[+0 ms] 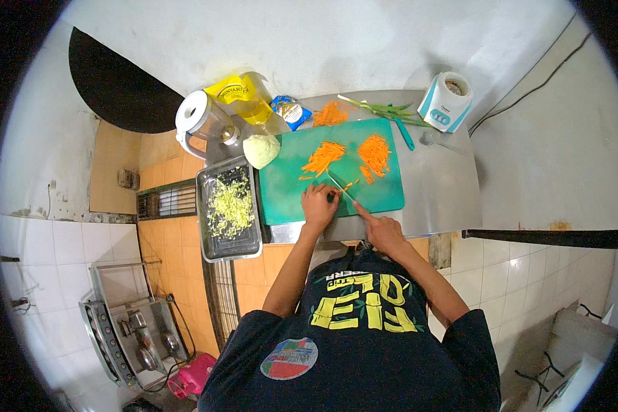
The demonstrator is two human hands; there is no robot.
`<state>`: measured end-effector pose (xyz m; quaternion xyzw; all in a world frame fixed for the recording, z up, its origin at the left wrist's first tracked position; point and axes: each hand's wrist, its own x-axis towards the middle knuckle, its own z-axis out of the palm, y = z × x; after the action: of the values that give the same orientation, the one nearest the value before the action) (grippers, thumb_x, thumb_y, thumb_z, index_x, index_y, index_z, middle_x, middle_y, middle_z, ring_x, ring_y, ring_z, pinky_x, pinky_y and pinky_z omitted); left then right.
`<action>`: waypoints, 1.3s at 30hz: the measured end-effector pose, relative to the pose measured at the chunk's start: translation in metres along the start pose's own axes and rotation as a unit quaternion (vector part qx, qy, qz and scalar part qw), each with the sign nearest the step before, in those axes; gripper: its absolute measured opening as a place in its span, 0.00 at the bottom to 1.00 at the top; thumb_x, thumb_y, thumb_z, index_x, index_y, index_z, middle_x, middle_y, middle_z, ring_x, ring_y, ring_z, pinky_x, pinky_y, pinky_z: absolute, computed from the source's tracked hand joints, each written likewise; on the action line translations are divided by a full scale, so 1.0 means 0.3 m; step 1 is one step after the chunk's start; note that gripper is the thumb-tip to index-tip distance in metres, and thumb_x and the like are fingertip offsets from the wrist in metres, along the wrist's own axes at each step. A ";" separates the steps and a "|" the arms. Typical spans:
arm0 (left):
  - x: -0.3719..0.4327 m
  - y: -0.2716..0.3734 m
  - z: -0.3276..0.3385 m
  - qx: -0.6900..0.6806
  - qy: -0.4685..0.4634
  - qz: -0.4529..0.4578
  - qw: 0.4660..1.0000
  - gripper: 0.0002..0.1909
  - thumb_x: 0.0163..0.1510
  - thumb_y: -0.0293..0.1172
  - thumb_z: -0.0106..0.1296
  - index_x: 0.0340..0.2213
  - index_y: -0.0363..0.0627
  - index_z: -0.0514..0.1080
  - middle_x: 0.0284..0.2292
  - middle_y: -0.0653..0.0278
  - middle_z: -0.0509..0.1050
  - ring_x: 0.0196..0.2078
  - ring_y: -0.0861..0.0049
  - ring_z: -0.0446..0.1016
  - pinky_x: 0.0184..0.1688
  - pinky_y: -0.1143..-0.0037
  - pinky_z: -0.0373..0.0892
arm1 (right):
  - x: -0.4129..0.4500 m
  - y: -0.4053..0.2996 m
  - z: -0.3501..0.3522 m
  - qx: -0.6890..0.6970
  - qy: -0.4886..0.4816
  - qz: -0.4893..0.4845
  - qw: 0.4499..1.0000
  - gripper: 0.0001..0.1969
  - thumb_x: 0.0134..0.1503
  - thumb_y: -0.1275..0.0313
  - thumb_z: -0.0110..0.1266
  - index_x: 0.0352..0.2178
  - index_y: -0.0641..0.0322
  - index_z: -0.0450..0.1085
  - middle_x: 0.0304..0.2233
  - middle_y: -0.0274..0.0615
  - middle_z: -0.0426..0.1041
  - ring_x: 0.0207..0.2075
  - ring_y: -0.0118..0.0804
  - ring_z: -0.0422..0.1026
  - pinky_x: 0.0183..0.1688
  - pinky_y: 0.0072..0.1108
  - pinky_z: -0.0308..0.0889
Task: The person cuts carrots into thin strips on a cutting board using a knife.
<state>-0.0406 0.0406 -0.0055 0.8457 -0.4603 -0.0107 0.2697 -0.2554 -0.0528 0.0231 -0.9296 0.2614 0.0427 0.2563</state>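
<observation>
My right hand (383, 232) grips a kitchen knife (342, 187), index finger stretched along it; the handle is hidden in the fist. The blade slants over a green cutting board (288, 201). Left of the blade, my left hand (319, 206) has its fingertips curled on a small carrot piece (338, 191), mostly covered by the fingers. Beyond the hands lie two piles of cut carrot sticks, a left pile (325, 157) and a right pile (374, 154). A few loose bits rest between the blade and the right pile.
A metal tray (204, 226) of chopped pale-green vegetable stands left of the board. Half a cabbage (261, 151) sits at the board's corner. Behind are a blender jug (206, 121), an oil pouch (244, 98), carrot peelings (331, 113), spring onions (386, 110), a green-handled tool (405, 135) and a blender base (445, 103).
</observation>
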 end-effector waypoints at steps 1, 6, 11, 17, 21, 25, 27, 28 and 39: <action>0.000 0.003 -0.004 0.010 -0.010 -0.001 1.000 0.04 0.49 0.36 0.64 0.28 0.56 0.82 0.32 0.72 0.80 0.39 0.66 0.74 0.40 0.64 0.64 | -0.001 0.002 -0.001 0.000 0.001 -0.006 1.000 0.37 0.64 0.67 0.48 0.71 0.24 0.46 0.20 0.56 0.75 0.24 0.61 0.77 0.31 0.50 0.73; 0.016 -0.021 -0.007 0.005 -0.014 -0.002 1.000 0.04 0.50 0.38 0.64 0.28 0.56 0.82 0.32 0.71 0.80 0.40 0.66 0.74 0.41 0.63 0.64 | -0.071 0.019 -0.065 -0.021 -0.076 0.020 0.997 0.38 0.65 0.66 0.48 0.72 0.25 0.42 0.25 0.58 0.77 0.26 0.59 0.77 0.34 0.50 0.73; 0.018 -0.034 -0.010 0.000 -0.017 0.002 1.000 0.04 0.52 0.36 0.62 0.29 0.54 0.82 0.31 0.68 0.81 0.38 0.65 0.75 0.40 0.63 0.66 | -0.117 0.056 -0.115 0.120 -0.048 -0.033 0.991 0.35 0.66 0.66 0.44 0.71 0.27 0.44 0.24 0.64 0.75 0.27 0.68 0.75 0.36 0.53 0.72; 0.039 -0.047 -0.047 -0.175 0.049 -0.107 0.977 0.07 0.59 0.33 0.57 0.37 0.48 0.79 0.31 0.62 0.80 0.32 0.61 0.76 0.36 0.64 0.71 | -0.122 0.032 -0.076 0.136 -0.055 -0.028 0.989 0.38 0.62 0.69 0.46 0.71 0.29 0.45 0.25 0.64 0.75 0.26 0.66 0.75 0.37 0.53 0.72; 0.076 -0.041 -0.093 -0.126 0.047 -0.065 0.989 0.08 0.60 0.33 0.55 0.39 0.46 0.78 0.32 0.59 0.80 0.34 0.61 0.77 0.37 0.64 0.72 | -0.116 0.044 -0.040 0.144 -0.047 -0.044 0.987 0.36 0.63 0.69 0.46 0.70 0.28 0.48 0.23 0.62 0.74 0.25 0.64 0.74 0.37 0.49 0.70; 0.120 -0.062 -0.089 -0.042 0.049 -0.015 0.998 0.08 0.57 0.34 0.59 0.37 0.46 0.77 0.36 0.59 0.78 0.40 0.60 0.76 0.40 0.63 0.72 | -0.093 0.099 -0.068 0.162 -0.028 0.029 0.986 0.36 0.64 0.69 0.47 0.71 0.27 0.48 0.24 0.62 0.74 0.26 0.62 0.74 0.38 0.48 0.70; 0.146 -0.085 -0.081 -0.002 0.030 -0.020 0.999 0.09 0.55 0.35 0.60 0.37 0.47 0.77 0.37 0.60 0.78 0.42 0.60 0.76 0.42 0.62 0.71 | -0.092 0.122 -0.081 0.173 -0.011 0.043 0.984 0.36 0.64 0.69 0.47 0.71 0.27 0.48 0.24 0.61 0.74 0.25 0.62 0.73 0.38 0.47 0.70; 0.158 -0.093 -0.075 0.038 0.010 -0.022 0.999 0.10 0.53 0.36 0.62 0.37 0.48 0.77 0.38 0.62 0.77 0.44 0.60 0.75 0.43 0.60 0.71 | -0.091 0.133 -0.083 0.170 0.016 0.044 0.984 0.35 0.65 0.69 0.47 0.71 0.27 0.48 0.23 0.61 0.73 0.25 0.61 0.73 0.38 0.47 0.70; 0.214 -0.097 0.007 0.167 -0.023 -0.036 0.985 0.13 0.54 0.43 0.61 0.36 0.51 0.77 0.42 0.65 0.76 0.45 0.63 0.74 0.44 0.57 0.70 | -0.108 0.126 -0.070 0.240 0.044 0.051 0.969 0.35 0.66 0.68 0.47 0.71 0.30 0.48 0.20 0.64 0.69 0.23 0.62 0.71 0.37 0.43 0.68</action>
<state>0.0185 0.0018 -0.0061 0.8943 -0.4312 0.0378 0.1135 -0.3037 -0.0760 0.0312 -0.8277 0.3217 -0.0493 0.4572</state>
